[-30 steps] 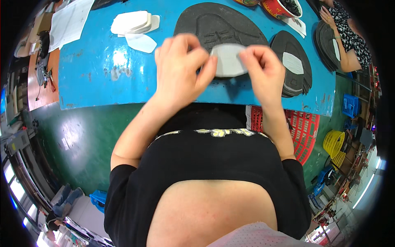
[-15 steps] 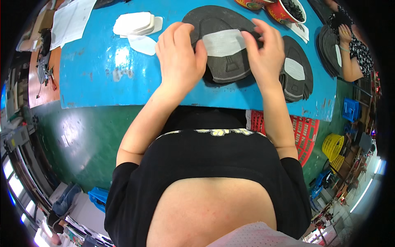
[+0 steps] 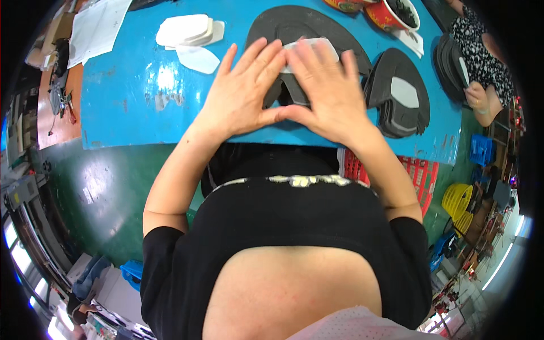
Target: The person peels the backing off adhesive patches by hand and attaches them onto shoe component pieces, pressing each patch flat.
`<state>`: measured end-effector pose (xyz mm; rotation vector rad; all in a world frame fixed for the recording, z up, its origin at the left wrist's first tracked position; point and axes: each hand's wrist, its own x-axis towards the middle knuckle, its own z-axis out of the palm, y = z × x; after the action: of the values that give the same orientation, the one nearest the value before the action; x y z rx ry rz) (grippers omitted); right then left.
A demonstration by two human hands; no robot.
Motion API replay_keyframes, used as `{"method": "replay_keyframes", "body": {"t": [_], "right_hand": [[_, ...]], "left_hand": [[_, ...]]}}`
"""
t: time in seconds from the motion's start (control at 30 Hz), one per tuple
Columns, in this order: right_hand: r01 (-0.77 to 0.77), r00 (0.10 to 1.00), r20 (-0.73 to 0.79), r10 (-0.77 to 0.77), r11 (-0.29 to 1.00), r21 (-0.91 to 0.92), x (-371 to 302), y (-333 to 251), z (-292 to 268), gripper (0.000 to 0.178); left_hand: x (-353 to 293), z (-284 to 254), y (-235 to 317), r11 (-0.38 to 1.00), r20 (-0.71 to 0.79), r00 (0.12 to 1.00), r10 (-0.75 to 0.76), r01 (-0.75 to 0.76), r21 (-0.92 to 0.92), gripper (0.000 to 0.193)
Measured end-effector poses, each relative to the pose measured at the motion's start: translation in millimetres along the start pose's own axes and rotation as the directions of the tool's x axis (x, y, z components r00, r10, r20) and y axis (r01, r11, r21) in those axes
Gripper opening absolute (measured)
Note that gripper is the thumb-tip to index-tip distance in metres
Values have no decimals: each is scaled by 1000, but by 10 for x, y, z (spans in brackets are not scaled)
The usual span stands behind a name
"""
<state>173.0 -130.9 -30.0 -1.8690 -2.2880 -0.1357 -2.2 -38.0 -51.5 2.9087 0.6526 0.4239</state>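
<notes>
Both my hands lie over a dark grey foam-like piece point(image 3: 294, 21) with a curved outline, on the blue table point(image 3: 136, 116). My left hand point(image 3: 243, 90) is flat, fingers stretched out, covering its left part. My right hand point(image 3: 326, 88) has its fingers spread over a white patch point(image 3: 310, 42) on the piece; the fingertips are slightly blurred. The two thumbs meet near the piece's lower end. Much of the patch is hidden under my fingers. To the right is a stack of similar dark pieces point(image 3: 422, 85), the top one bearing a white patch point(image 3: 404, 92).
White patches point(image 3: 187, 31) are piled at the upper left, with a loose one point(image 3: 197, 59) beside them. Red bowls point(image 3: 391, 16) stand at the back right. A co-worker's hand point(image 3: 477, 97) is by another dark stack point(image 3: 447, 68). A red basket point(image 3: 416, 175) sits below the table edge.
My hands have come together and flattened over the dark piece and its white patch, which showed fully between them before. The co-worker's hand has lowered to the stack at the right.
</notes>
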Motion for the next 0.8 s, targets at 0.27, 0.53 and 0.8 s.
{"method": "replay_keyframes", "body": {"t": [0.27,0.53,0.8], "right_hand": [[-269,917,-260,302,950,156,-13,526,64,66],[-354,801,-484,352,931,91,-10,653,162,31],[136,305,-210,929,176,975,-492,1019,-699,20]], "left_hand": [[-301,-8,-101,998,-46,997,-59,58,-25,80],[-521,212,-377,883,-490,760,-426,469,-40,41],[-387,76,-621,967,-304,923,-237,255,20,10]]}}
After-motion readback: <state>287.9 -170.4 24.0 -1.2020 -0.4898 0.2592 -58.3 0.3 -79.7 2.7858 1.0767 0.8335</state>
